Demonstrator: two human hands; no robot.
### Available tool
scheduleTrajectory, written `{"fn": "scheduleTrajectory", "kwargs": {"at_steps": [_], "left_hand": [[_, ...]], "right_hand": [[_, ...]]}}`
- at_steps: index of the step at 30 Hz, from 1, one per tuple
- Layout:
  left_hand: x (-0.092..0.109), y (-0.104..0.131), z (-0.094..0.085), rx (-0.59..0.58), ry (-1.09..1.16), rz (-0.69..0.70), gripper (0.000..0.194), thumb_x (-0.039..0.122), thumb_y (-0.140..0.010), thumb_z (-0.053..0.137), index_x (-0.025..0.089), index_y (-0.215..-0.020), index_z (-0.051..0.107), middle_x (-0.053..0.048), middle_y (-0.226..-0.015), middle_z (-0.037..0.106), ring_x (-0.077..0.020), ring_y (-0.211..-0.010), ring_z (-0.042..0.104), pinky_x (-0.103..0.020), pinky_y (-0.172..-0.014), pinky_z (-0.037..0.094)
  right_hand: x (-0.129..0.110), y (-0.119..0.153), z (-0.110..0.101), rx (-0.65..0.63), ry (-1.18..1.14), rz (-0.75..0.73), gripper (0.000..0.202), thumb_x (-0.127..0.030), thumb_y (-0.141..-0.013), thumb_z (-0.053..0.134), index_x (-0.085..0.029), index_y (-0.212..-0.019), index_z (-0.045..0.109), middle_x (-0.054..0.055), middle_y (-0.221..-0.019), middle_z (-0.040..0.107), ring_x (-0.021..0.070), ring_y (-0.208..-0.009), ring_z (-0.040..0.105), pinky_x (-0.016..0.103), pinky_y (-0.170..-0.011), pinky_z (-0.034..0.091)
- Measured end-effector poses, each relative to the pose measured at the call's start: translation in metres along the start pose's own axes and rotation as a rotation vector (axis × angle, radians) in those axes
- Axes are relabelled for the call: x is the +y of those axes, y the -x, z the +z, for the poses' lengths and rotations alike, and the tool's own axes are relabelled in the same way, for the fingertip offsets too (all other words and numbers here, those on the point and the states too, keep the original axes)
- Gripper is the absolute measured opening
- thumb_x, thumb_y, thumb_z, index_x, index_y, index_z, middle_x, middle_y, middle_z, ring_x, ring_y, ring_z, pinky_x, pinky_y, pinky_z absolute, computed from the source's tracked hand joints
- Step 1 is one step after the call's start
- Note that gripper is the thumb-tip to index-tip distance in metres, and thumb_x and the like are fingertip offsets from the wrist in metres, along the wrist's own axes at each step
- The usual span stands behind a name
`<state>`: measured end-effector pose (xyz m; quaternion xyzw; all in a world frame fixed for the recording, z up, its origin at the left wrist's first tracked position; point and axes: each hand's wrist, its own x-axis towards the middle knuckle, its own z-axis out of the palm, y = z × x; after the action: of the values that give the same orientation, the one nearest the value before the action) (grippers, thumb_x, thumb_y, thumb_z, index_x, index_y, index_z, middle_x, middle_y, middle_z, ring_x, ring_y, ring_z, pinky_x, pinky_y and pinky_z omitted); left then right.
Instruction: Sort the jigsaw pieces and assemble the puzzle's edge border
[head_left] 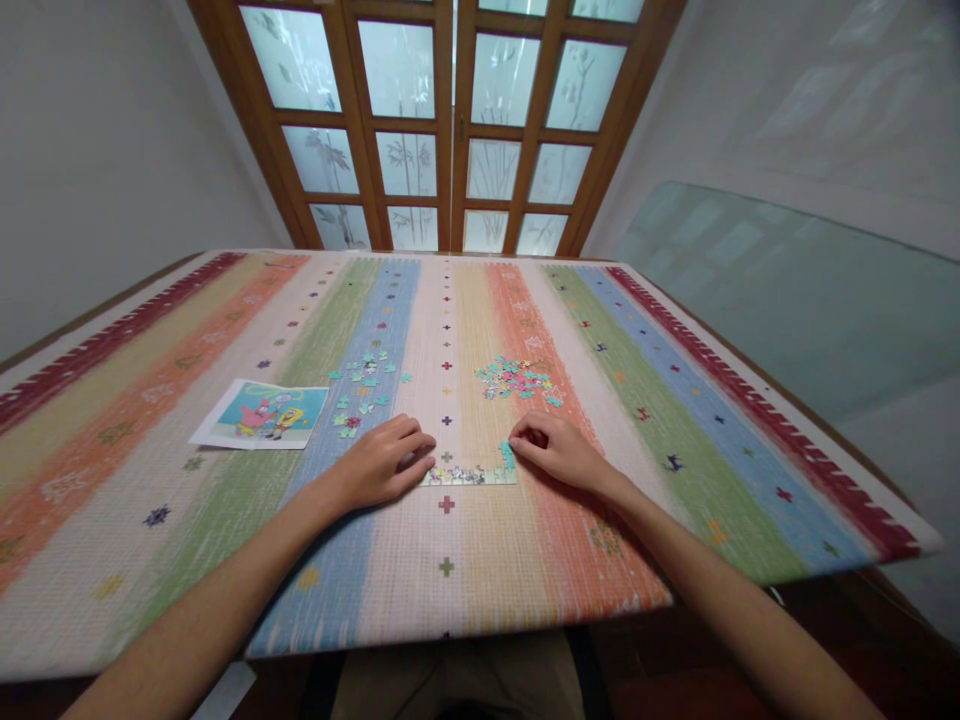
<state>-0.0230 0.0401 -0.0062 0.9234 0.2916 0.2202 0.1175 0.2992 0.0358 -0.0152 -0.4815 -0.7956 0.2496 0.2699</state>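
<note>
A strip of joined jigsaw puzzle pieces (469, 477) lies on the cloth in front of me, with a few teal puzzle pieces (507, 455) rising at its right end. My left hand (384, 462) rests at the strip's left end, fingers loosely bent, with a gap between thumb and forefinger. At the other end, the thumb and fingertips of my right hand (556, 448) pinch at the edge of the teal pieces; the fingers partly hide the contact. Left of my left hand lies a printed picture (274, 415) of cartoon figures on a teal background.
Beyond my right hand sits a dense pile of loose puzzle pieces (517, 378). More teal pieces (364, 385) are scattered beyond my left hand. A striped tablecloth (420, 590) covers the table. Wooden glazed doors (451, 150) stand behind it, and a glass panel (787, 270) is at the right.
</note>
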Motion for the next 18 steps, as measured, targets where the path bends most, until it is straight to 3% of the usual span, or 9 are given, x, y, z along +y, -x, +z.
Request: {"fn": "scheduleTrajectory", "kwargs": {"at_steps": [18], "left_hand": [[0.0012, -0.0009, -0.0011, 0.005, -0.011, 0.014, 0.021, 0.028, -0.103, 0.049, 0.017, -0.103, 0.066, -0.005, -0.087, 0.06, -0.0189, -0.08, 0.056, -0.032, -0.072, 0.047]], "right_hand": [[-0.0019, 0.0006, -0.0002, -0.014, -0.038, -0.034, 0.009, -0.024, -0.091, 0.065, -0.021, -0.083, 0.067, 0.003, -0.079, 0.065, 0.0166, -0.069, 0.055, 0.03, -0.064, 0.042]]}}
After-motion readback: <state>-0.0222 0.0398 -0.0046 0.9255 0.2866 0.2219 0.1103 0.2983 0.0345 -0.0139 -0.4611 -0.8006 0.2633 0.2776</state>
